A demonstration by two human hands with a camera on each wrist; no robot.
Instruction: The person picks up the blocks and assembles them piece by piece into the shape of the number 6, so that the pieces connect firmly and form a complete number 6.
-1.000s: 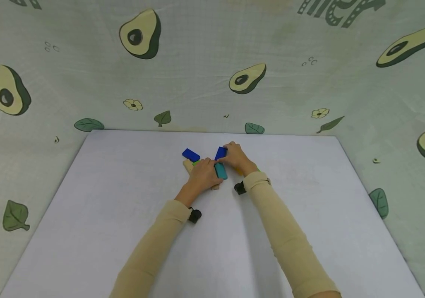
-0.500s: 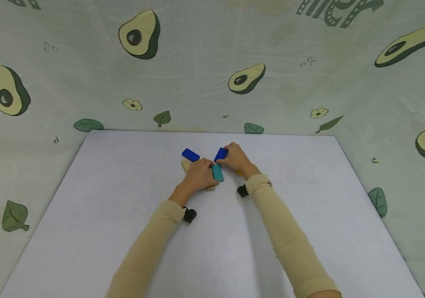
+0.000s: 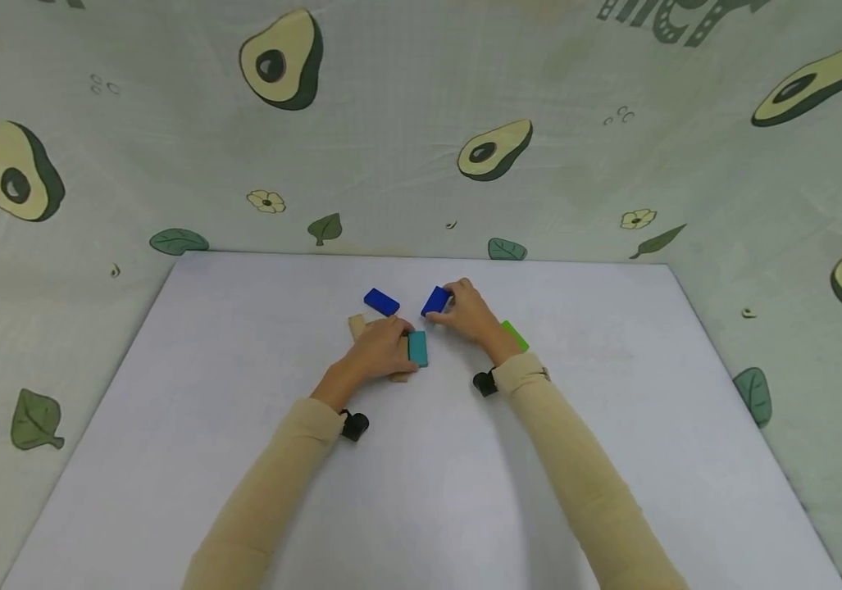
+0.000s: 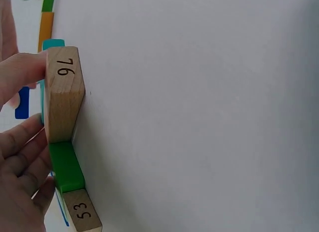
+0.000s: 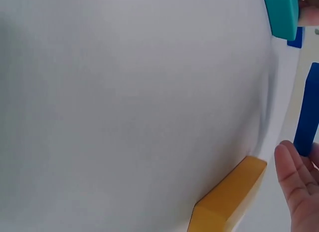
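My left hand (image 3: 380,351) grips a teal block (image 3: 417,349), thumb on the near end and fingers on the far end. A wooden block marked 76 (image 4: 66,92) lies right against the teal one in the left wrist view; whether the hand also bears on it I cannot tell. My right hand (image 3: 471,313) pinches a dark blue block (image 3: 435,301) by its side, which appears raised in the right wrist view. Another dark blue block (image 3: 381,301) lies beyond the left hand. Wooden blocks (image 3: 357,326) are partly hidden under that hand.
A green block (image 4: 67,167) and a wooden block marked 53 (image 4: 82,209) line up beside the left hand. Near the right hand sits an orange block (image 5: 229,197). A light green block (image 3: 515,336) shows past the right wrist. The white table (image 3: 421,492) meets a patterned cloth (image 3: 391,123) behind.
My left hand has moved left with the teal block, which now stands apart from the blue one. My right hand keeps its blue block, almost in place.
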